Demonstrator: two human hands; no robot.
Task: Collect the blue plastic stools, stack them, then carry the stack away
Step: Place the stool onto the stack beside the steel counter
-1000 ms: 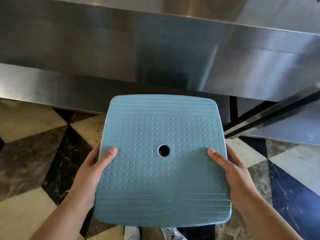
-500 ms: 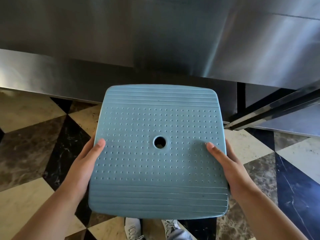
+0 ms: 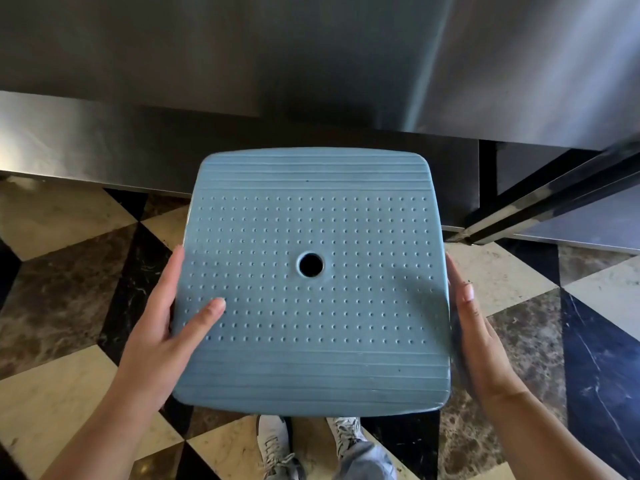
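Observation:
I see a blue plastic stool from straight above: a square seat with small raised dots, ribbed front and back strips and a round hole in the middle. Its legs, and anything under it, are hidden by the seat. My left hand holds the left edge, thumb lying on the seat top and a finger straight along the side. My right hand lies flat against the right edge, thumb beside the rim and not on the seat.
A stainless steel counter front stands right behind the stool, with a dark metal frame rail at the right. The floor has black, brown and cream marble tiles. My shoes show below the seat.
The stool sits a little lower and closer in view. My right thumb has come off the seat top to the side edge. My left thumb has reached further onto the seat.

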